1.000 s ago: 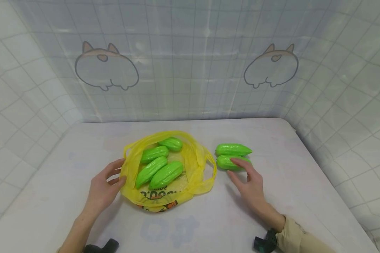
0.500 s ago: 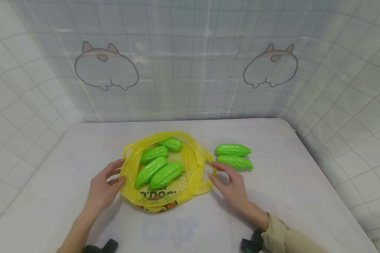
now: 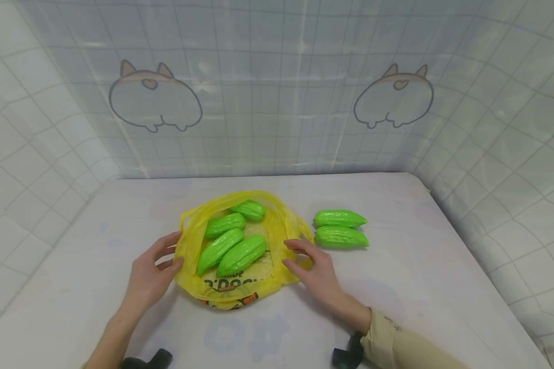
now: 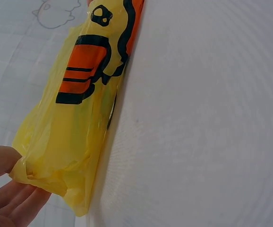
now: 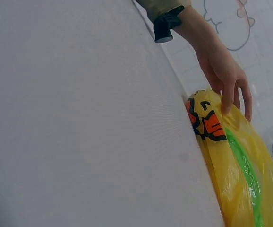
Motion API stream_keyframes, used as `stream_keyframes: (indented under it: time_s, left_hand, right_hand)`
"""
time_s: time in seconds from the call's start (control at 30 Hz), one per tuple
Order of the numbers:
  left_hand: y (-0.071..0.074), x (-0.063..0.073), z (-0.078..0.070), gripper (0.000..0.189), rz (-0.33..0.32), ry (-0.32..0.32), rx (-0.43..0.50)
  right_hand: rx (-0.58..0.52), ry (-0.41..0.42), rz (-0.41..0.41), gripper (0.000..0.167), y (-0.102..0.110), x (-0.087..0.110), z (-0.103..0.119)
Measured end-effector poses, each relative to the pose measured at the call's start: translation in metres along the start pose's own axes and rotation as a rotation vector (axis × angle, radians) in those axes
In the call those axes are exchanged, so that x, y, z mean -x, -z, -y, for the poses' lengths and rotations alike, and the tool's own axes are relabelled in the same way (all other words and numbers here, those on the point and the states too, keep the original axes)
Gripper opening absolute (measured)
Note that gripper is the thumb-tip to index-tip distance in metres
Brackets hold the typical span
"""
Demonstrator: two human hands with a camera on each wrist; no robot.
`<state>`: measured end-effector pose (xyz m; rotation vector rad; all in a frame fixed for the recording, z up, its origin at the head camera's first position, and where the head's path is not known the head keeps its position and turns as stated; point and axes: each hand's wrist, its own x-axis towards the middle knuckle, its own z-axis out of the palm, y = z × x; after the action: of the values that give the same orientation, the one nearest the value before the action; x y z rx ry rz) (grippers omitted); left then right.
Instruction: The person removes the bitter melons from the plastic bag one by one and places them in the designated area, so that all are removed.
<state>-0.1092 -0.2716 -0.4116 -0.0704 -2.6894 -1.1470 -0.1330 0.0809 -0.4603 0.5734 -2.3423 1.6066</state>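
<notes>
Bag (image 3: 277,225) of thin yellow plastic holds four green gourds (image 3: 242,255).

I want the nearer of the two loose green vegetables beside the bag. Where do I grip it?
Probably across the thick middle of the nearer green vegetable, right hand coming from above and the near side. It lies lengthwise left to right with its near flank exposed; the farther green vegetable lies close along the other flank, leaving little room for fingers.
</notes>
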Motion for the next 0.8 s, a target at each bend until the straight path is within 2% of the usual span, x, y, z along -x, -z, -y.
stream_keyframes:
  time_s: [0.27, 0.5, 0.8]
  left_hand:
    - [0.0, 0.0, 0.0, 0.054, 0.0, 0.004, 0.001]
    - [-0.001, 0.0, 0.001, 0.054, 0.001, -0.003, 0.011]
    - [0.0, 0.0, 0.0, 0.055, 0.003, 0.0, 0.013]
  right_hand:
    - [-0.003, -0.085, 0.053, 0.041, -0.011, -0.006, 0.004]
    - [0.012, -0.078, 0.068, 0.043, -0.019, -0.011, 0.006]
    - [0.019, -0.106, 0.096, 0.046, -0.027, -0.02, 0.007]
